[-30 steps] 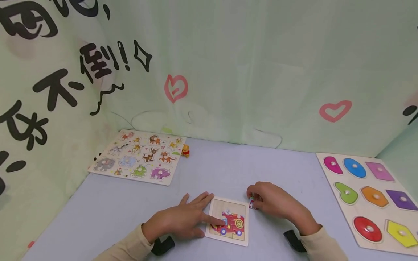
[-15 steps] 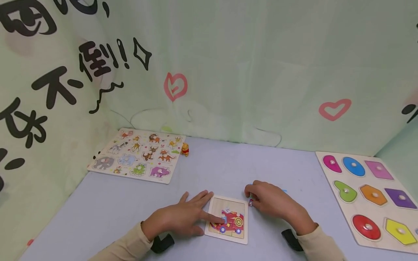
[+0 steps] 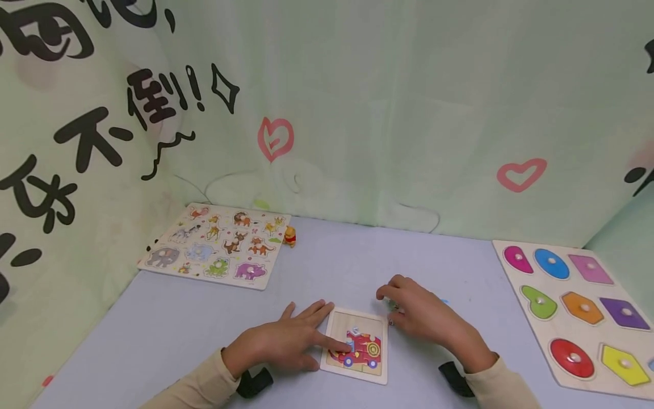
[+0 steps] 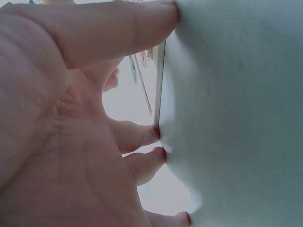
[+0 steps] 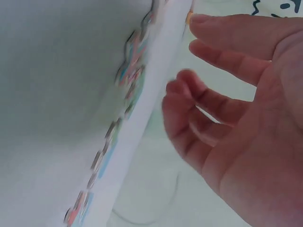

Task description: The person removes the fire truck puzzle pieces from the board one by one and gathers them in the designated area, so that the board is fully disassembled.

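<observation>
A small framed jigsaw puzzle [image 3: 375, 325] lies on the table, partly filled with a red vehicle picture [image 3: 365, 349]. My left hand [image 3: 286, 343] rests beside it with spread fingers; its index finger reaches over the puzzle's left side onto the picture. In the left wrist view, other fingertips touch the table by the frame's edge. Just right of the puzzle, my right hand [image 3: 429, 312] hovers over loose jigsaw pieces [image 5: 135, 59], thumb and index finger apart. Nothing shows between its fingers in the right wrist view. The hand hides most of those pieces in the head view.
An animal peg puzzle [image 3: 232, 244] lies at the back left, with a small bear figurine [image 3: 290, 236] at its right edge. On the right is a shape peg board [image 3: 557, 284]. A printed curtain [image 3: 378, 113] hangs behind the table.
My right hand has shifted a little left and away from me, and its thumb and index finger have parted from the piece beside the frame. The left hand stays in place.
</observation>
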`<state>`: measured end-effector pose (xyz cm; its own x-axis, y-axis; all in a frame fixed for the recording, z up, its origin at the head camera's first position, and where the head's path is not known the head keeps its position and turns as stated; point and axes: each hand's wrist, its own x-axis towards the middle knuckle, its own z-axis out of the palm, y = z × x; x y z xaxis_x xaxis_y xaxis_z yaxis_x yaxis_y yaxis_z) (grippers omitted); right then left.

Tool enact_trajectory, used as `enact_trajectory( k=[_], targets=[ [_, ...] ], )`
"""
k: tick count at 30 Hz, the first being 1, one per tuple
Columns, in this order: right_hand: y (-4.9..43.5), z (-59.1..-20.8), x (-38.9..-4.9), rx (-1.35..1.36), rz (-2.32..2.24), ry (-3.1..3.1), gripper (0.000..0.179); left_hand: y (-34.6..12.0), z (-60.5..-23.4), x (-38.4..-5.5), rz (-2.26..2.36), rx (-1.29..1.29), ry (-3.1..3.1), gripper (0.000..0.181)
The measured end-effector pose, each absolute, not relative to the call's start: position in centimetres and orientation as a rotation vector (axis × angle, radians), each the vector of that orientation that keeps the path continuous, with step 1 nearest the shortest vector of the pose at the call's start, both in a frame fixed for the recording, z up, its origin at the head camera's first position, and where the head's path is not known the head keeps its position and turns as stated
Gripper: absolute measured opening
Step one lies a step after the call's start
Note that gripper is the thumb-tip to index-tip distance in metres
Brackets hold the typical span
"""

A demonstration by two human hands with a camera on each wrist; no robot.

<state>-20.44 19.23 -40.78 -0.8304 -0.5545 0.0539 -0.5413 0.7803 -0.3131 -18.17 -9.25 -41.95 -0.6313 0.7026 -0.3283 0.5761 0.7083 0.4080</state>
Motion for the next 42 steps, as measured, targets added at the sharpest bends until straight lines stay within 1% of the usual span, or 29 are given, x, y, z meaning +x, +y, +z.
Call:
enact_trajectory(
  k=[4,7,10,14,19,26,30,36,42],
  targets=[
    [18.2,-40.9,-19.8,-0.990,-0.474,2.917,0.039,-9.4,-42.1,-18.1,0.351,0.994,2.449,0.059],
    [17.4,-41.2,-19.3,-1.064,-0.407,2.892,0.043,-9.5,-42.3,-18.1,0.349,1.008,2.452,0.059],
    [16.6,-41.5,-18.9,-1.139,-0.375,2.860,0.041,-9.5,-42.3,-18.2,0.347,1.013,2.453,0.059],
    [15.9,-41.7,-18.4,-1.175,-0.438,2.800,0.033,-9.5,-42.1,-18.2,0.341,1.013,2.453,0.058],
    [15.4,-41.9,-18.1,-1.095,-0.560,2.708,0.022,-9.5,-42.0,-18.2,0.343,1.004,2.454,0.058],
    [15.2,-42.0,-17.9,-0.962,-0.559,2.659,0.032,-9.4,-42.0,-18.1,0.354,1.001,2.439,0.058],
    [15.2,-42.1,-17.7,-0.944,-0.590,2.625,0.029,-9.7,-41.8,-18.4,0.381,1.026,2.401,0.052],
    [15.1,-42.2,-17.7,-0.912,-0.621,2.619,0.030,-10.2,-41.3,-19.1,0.457,1.035,2.325,0.038],
    [15.2,-42.1,-17.8,-0.901,-0.673,2.594,0.030,-10.2,-41.5,-19.3,0.495,1.021,2.321,0.036]
  ],
)
